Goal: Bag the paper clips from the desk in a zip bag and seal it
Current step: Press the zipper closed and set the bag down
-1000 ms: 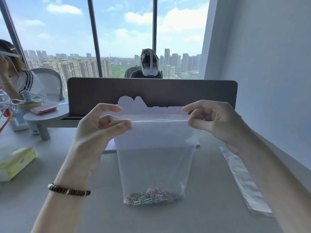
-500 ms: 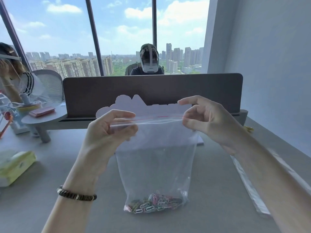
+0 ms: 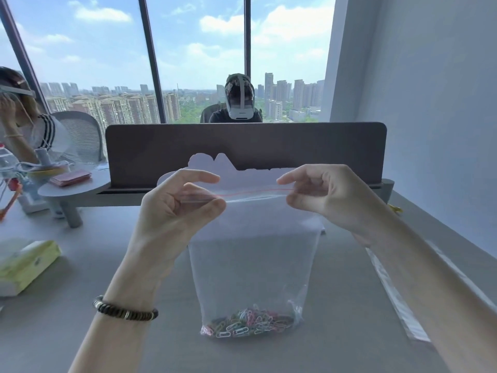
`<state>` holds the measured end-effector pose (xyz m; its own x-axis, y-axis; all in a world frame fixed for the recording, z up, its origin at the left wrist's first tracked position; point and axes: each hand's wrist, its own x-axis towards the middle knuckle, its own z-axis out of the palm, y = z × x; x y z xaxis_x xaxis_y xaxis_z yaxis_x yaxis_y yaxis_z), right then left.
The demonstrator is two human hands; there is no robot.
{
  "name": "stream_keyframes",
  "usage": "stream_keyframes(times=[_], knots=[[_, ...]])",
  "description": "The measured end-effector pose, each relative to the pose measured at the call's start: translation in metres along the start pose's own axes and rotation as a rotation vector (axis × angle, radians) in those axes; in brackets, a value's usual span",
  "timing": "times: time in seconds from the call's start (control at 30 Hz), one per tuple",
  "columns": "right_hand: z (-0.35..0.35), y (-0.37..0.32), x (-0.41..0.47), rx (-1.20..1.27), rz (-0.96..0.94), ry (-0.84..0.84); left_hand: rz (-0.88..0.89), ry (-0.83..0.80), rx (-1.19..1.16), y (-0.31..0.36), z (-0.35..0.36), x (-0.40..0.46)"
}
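Note:
A clear zip bag (image 3: 252,265) hangs upright above the grey desk (image 3: 80,305), with a red zip line along its top. Several coloured paper clips (image 3: 250,323) lie heaped in its bottom. My left hand (image 3: 174,208) pinches the bag's top left corner between thumb and fingers. My right hand (image 3: 325,195) pinches the top right end of the zip strip. The strip is stretched taut between both hands.
A dark divider panel (image 3: 242,146) closes the desk's far edge. A yellow-green tissue pack (image 3: 24,262) lies at left, a flat plastic sleeve (image 3: 395,297) at right. A small round shelf (image 3: 72,184) stands far left. Two people sit beyond.
My hands have moved slightly closer together along the zip strip, and the bag now hangs a little lower in view with the clips near the desk.

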<state>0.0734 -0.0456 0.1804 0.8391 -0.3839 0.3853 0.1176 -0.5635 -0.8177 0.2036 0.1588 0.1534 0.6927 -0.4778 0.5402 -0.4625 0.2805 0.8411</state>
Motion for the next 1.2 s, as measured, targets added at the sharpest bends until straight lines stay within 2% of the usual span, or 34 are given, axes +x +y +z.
stream_keyframes(times=[0.13,0.3,0.5,0.6,0.77,0.97,1.07,1.2], knots=[[0.005,-0.009,-0.002,-0.069,0.001,-0.037,-0.029,0.0,0.063,0.004,-0.005,-0.003],[0.008,-0.017,-0.006,-0.131,-0.045,-0.03,-0.09,-0.098,0.227,0.015,-0.008,-0.005],[0.008,-0.027,-0.009,-0.228,-0.067,-0.146,-0.02,-0.143,0.284,0.026,-0.01,-0.009],[0.012,-0.032,-0.009,-0.261,-0.115,-0.122,-0.021,-0.147,0.319,0.029,-0.009,-0.011],[0.014,-0.034,-0.012,-0.274,-0.097,-0.071,-0.103,-0.155,0.312,0.033,-0.007,-0.013],[0.014,-0.038,-0.017,-0.338,-0.053,-0.135,-0.105,-0.128,0.325,0.033,-0.005,-0.015],[0.018,-0.042,-0.019,-0.404,-0.088,-0.163,-0.104,-0.123,0.319,0.032,-0.002,-0.015],[0.025,-0.042,-0.019,-0.404,-0.149,-0.099,-0.115,-0.134,0.311,0.03,-0.005,-0.014]])
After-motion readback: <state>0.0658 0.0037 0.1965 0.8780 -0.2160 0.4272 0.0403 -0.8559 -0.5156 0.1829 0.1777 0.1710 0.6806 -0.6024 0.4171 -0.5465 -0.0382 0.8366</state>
